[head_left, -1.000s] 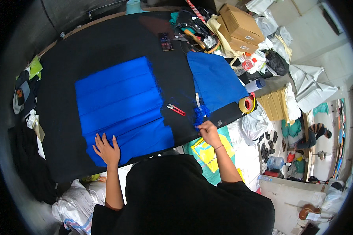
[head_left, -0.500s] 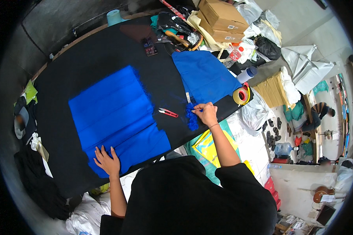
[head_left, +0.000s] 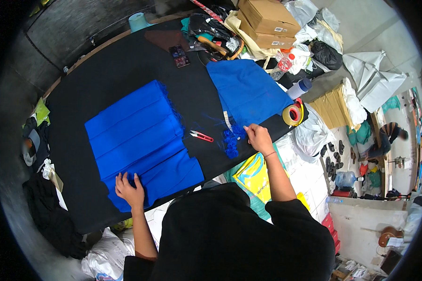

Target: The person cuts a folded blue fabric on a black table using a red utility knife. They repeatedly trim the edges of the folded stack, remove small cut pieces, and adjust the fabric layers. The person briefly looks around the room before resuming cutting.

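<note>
A large pleated piece of blue fabric (head_left: 133, 124) with a frayed right edge lies on the black-covered table (head_left: 75, 187). My left hand (head_left: 130, 189) rests on its near part, fingers spread. At the table's near right edge, my right hand (head_left: 259, 139) is closed, its fingertips together beside a small heap of loose blue threads (head_left: 231, 143). Whatever those fingers pinch, if anything, is too small to make out. Between the fabric and the threads lie red-handled thread snips (head_left: 202, 136). A pale strip of tape measure (head_left: 227, 120) reaches toward the heap from a second blue cloth (head_left: 248, 89).
Tape rolls (head_left: 292, 115), a dark-capped bottle (head_left: 299, 88) and a clear plastic bottle (head_left: 282, 65) stand at the right. Cardboard boxes (head_left: 267, 23) are stacked behind. A phone (head_left: 179, 55) lies at the far side. Another person (head_left: 387, 138) is in the room at far right.
My right hand has shifted right, off the thread heap, which now looks more spread out. My left hand stays on the fabric, its fingers slightly more bent.
</note>
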`<state>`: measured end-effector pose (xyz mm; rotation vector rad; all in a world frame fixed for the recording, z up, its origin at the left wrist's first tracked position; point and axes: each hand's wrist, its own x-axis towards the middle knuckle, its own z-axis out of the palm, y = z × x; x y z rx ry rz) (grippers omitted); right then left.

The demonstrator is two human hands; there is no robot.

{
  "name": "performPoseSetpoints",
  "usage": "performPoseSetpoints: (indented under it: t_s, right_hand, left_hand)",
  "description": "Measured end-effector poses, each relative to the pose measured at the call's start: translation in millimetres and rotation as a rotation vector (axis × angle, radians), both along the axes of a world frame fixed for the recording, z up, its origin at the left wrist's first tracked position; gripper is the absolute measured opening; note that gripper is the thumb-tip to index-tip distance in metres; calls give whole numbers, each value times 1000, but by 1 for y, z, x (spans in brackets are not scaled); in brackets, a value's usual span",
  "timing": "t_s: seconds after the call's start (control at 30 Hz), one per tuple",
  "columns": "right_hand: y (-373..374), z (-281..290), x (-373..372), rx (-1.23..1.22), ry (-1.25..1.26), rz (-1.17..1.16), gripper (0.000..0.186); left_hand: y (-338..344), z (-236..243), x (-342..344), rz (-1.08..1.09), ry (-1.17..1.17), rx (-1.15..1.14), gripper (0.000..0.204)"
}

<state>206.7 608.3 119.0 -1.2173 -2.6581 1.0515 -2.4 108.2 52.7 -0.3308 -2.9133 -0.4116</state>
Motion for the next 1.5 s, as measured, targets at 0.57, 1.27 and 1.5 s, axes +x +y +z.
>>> performPoseSetpoints:
  t_s: [0.57,1.27,1.5]
  right_hand:
    - [-10,-13,10,108,240,-70,31]
    - [-69,-10,-73,202,587,236,18]
    - [-120,-67,-103,584,153,433,22]
  left_hand:
    - [124,24,15,-633,-241,267,39]
    - [130,30,22,-844,-206,281,28]
    - [127,30,22,-867,-337,235,25]
